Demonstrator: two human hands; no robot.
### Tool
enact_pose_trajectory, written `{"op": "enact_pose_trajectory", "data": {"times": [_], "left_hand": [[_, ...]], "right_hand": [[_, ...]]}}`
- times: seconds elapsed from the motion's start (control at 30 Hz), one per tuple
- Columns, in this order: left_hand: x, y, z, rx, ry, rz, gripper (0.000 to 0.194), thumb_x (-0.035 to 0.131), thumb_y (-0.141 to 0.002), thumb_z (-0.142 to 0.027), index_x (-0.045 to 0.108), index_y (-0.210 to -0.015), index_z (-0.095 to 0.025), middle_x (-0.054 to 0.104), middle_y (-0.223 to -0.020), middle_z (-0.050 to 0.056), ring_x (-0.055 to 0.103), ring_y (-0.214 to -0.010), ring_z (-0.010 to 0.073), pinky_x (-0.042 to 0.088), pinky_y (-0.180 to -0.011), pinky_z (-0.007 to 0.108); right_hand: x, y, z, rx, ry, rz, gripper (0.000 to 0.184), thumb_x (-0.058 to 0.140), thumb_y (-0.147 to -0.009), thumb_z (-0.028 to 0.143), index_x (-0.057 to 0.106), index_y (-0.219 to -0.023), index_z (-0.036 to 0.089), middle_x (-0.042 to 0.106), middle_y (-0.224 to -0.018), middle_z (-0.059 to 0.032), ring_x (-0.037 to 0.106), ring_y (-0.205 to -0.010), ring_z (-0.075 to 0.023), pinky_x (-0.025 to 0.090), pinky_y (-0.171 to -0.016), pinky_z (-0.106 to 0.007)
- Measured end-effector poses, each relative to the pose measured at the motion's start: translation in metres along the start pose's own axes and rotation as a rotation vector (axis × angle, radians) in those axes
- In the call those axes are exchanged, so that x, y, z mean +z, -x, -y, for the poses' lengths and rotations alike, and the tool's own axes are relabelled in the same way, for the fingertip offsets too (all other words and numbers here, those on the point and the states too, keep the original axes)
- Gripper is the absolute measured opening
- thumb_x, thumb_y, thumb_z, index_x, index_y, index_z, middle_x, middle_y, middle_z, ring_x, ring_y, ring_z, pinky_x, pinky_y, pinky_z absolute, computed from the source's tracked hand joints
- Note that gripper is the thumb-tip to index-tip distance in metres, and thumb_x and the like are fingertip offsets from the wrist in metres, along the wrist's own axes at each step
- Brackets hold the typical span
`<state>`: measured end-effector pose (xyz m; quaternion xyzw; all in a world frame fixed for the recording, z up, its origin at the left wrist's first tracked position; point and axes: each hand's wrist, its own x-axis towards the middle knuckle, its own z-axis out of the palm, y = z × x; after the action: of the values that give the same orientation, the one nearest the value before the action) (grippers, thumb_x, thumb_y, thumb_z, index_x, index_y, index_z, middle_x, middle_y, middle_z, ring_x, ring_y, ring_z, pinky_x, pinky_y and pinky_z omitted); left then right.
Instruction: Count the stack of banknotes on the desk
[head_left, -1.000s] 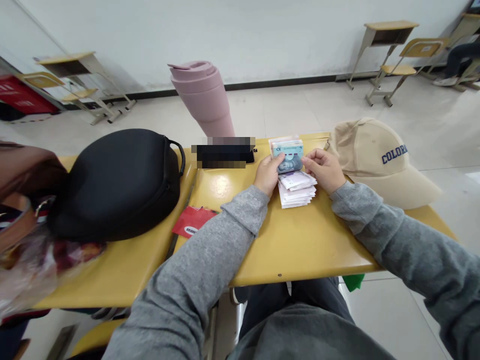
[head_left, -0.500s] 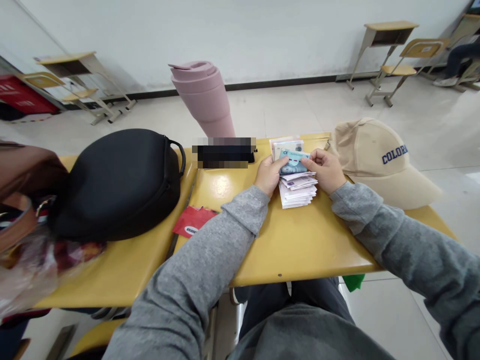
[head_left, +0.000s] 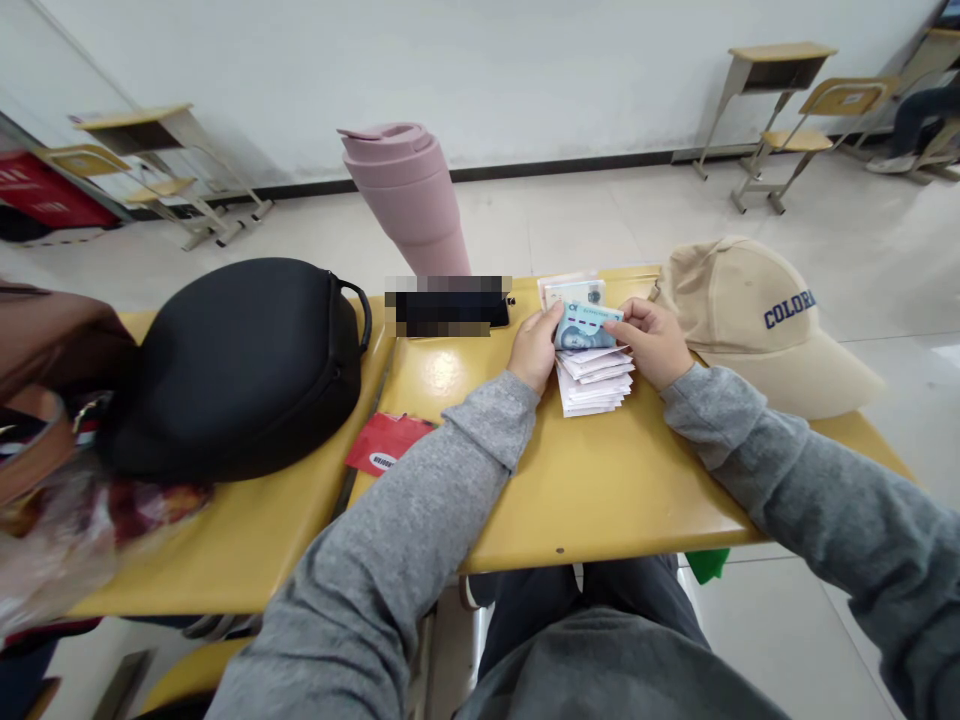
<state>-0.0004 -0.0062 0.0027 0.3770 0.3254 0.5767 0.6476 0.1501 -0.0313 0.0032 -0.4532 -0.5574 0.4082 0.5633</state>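
Observation:
A blue-green banknote [head_left: 589, 328] is held between my two hands above the yellow desk. My left hand [head_left: 535, 348] is closed on its left edge, thumb along the side. My right hand [head_left: 654, 340] pinches its right edge with thumb and fingertips. Just under the note lies a stack of folded white papers [head_left: 596, 382], fanned toward me. Behind it rests another pale banknote [head_left: 574, 291] with a round dark print, partly covered by the blue-green one.
A beige cap [head_left: 750, 320] lies right of my right hand. A pink tumbler [head_left: 409, 195] and a dark blurred-out object [head_left: 450, 306] stand at the desk's back left. A red packet [head_left: 388, 442] lies near my left forearm. A black case [head_left: 247, 370] sits on the adjoining desk [head_left: 247, 540].
My left thumb has drawn back from the middle of the blue-green banknote to its left edge, so more of the note's face shows. The right hand has barely moved.

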Motion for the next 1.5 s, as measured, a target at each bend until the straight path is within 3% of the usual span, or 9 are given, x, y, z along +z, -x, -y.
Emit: {"op": "enact_pose_trajectory", "data": {"times": [0.37,0.83,1.5], "left_hand": [[-0.0023,-0.0031,0.0023,0.026,-0.024,0.023,0.025,0.064,-0.072,-0.040,0.065,-0.076,-0.015,0.070,-0.077,0.003,0.065,-0.079,0.0164,0.048,-0.080,0.030],[-0.0039,-0.0052,0.0050,0.033,-0.005,-0.005,0.024,0.064,-0.072,-0.040,0.063,-0.070,-0.016,0.067,-0.073,0.001,0.064,-0.077,0.0149,0.047,-0.077,0.028],[-0.0049,-0.0055,0.0067,0.073,-0.041,0.006,0.026,0.063,-0.073,-0.041,0.064,-0.072,-0.015,0.067,-0.069,0.001,0.063,-0.072,0.0146,0.046,-0.072,0.027]], "right_hand": [[0.0014,-0.0005,0.0010,-0.045,-0.073,0.022,0.029,0.071,-0.066,0.037,0.047,-0.067,0.020,0.048,-0.056,0.0057,0.042,-0.049,-0.0076,0.032,-0.046,-0.022],[0.0003,-0.0022,-0.0013,-0.060,0.000,0.016,0.033,0.063,-0.075,0.050,0.050,-0.068,0.019,0.043,-0.045,0.0061,0.039,-0.040,-0.0072,0.027,-0.041,-0.022],[-0.0004,0.0002,0.0051,-0.110,-0.004,0.026,0.023,0.059,-0.078,0.033,0.050,-0.063,0.019,0.044,-0.047,0.0046,0.040,-0.045,-0.0085,0.030,-0.046,-0.023]]}}
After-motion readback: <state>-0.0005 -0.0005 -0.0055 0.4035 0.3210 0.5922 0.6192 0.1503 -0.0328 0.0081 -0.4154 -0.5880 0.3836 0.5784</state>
